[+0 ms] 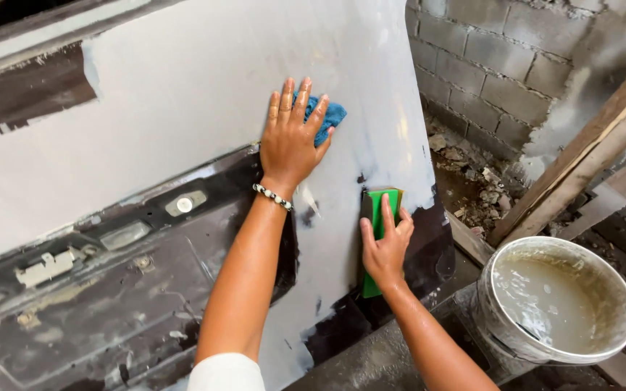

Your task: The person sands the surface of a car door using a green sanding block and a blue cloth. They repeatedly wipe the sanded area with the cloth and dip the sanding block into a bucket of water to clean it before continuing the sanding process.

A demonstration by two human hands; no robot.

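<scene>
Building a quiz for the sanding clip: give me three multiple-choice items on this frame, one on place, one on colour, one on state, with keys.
1. Where is the bucket?
A. lower right, beside the panel
B. on top of the panel
C. hanging on the block wall

2. What colour is the cloth under the left hand?
A. red
B. blue
C. white

3. How does the right hand stand to the green block?
A. apart from it
B. pressing it against the grey panel
C. dipping it in the bucket

Key: 1 A, the bucket sits low at right, off the panel. 2 B, blue shows past the fingers. 3 B, fingers lie over the block on the panel.
</scene>
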